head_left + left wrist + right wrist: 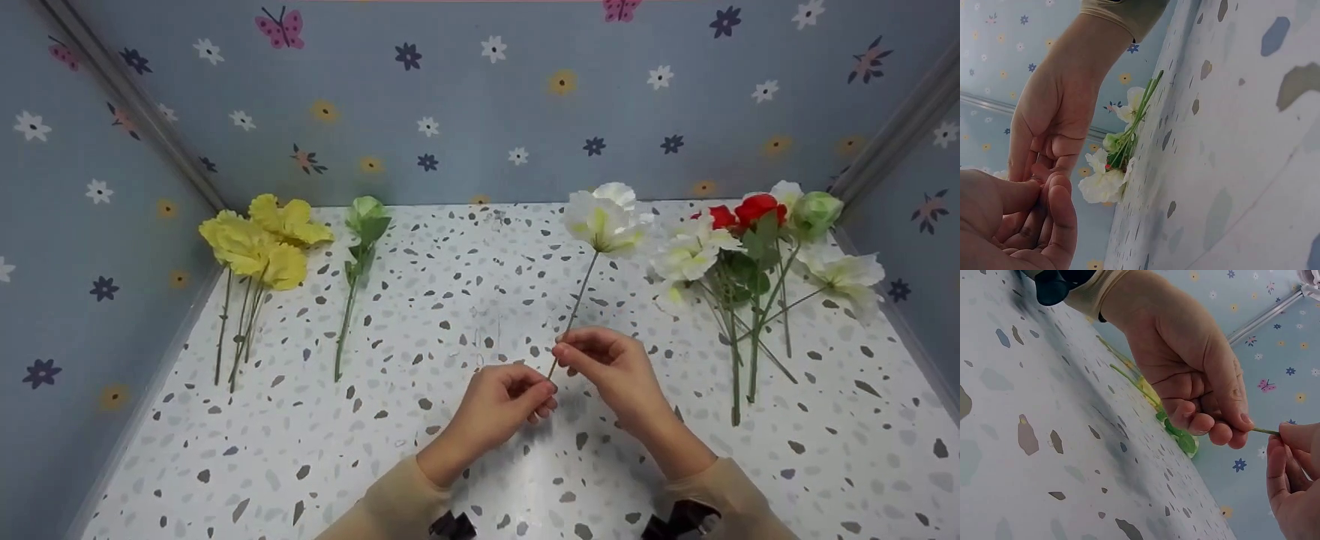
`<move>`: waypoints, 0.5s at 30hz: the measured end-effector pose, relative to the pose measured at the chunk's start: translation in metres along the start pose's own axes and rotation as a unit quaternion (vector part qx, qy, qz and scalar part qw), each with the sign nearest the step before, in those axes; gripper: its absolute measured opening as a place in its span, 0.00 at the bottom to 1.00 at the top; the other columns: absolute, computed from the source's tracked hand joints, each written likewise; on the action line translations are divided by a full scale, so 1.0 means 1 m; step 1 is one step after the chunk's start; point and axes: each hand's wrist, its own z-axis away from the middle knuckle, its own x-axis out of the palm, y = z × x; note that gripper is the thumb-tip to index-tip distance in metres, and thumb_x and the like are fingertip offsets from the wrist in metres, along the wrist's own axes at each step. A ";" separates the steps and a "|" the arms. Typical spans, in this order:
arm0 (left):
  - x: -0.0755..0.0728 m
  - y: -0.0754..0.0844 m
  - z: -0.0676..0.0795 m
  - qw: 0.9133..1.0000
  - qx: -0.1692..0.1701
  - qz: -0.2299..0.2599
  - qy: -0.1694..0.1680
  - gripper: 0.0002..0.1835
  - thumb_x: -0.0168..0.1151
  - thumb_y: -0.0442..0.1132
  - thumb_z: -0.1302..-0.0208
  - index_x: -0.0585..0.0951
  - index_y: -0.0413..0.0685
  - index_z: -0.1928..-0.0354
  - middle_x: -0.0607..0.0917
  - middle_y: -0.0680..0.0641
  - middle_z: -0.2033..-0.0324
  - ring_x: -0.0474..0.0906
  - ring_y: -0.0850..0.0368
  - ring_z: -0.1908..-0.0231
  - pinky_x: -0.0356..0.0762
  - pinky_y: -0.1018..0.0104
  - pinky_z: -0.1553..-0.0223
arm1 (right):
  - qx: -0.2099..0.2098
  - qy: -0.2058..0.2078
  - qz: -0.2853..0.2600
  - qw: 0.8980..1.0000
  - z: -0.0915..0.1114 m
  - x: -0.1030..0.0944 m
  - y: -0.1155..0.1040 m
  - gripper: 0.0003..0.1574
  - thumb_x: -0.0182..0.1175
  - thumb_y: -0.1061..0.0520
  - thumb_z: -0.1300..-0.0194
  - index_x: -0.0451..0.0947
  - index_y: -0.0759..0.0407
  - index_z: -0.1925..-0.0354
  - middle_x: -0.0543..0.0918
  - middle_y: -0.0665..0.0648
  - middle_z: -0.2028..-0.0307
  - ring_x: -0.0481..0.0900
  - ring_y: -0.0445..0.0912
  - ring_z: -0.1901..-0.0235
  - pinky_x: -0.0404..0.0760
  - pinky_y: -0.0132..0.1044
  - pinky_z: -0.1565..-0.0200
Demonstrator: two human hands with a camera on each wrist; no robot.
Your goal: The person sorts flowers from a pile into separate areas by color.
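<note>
A white artificial flower (606, 219) with yellow-green streaks is held up over the middle of the table, its thin stem slanting down toward me. My left hand (504, 397) pinches the stem's lower end between thumb and fingers. Slightly higher on the same stem, my right hand (616, 371) pinches it with thumb and forefinger. In the right wrist view a short piece of green stem (1265, 431) shows between the two hands. The left wrist view has the fingers of both hands close together, with the stem hidden behind them.
Yellow flowers (259, 240) lie at the left, beside a pale green rosebud (367, 217) on a leafy stem. At the right is a loose pile of white flowers (694, 251), red roses (759, 210) and a green rosebud (816, 214). Patterned walls (480, 97) enclose the speckled table (450, 300).
</note>
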 end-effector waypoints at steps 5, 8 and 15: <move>0.000 0.000 -0.001 1.000 0.008 -0.013 0.021 0.07 0.70 0.33 0.26 0.89 0.32 0.55 0.92 0.44 0.66 0.88 0.56 0.69 0.88 0.67 0.66 | -0.004 -0.012 -0.004 1.000 0.000 0.000 -0.001 0.08 0.72 0.66 0.28 0.87 0.70 0.53 0.90 0.61 0.61 0.89 0.49 0.63 0.90 0.39 0.56; 0.000 0.000 -0.001 0.999 0.017 -0.013 0.039 0.06 0.71 0.32 0.27 0.90 0.34 0.55 0.92 0.43 0.65 0.89 0.53 0.68 0.89 0.66 0.65 | -0.005 -0.021 0.003 1.000 0.000 0.002 0.000 0.08 0.73 0.66 0.29 0.87 0.70 0.54 0.90 0.62 0.61 0.90 0.49 0.63 0.91 0.40 0.56; 0.000 0.000 -0.002 0.997 0.039 -0.032 0.054 0.04 0.72 0.30 0.29 0.91 0.37 0.56 0.92 0.44 0.66 0.89 0.50 0.68 0.86 0.70 0.67 | -0.011 -0.024 0.031 0.999 0.002 0.001 -0.003 0.10 0.74 0.65 0.30 0.88 0.69 0.52 0.91 0.62 0.59 0.90 0.49 0.61 0.91 0.38 0.54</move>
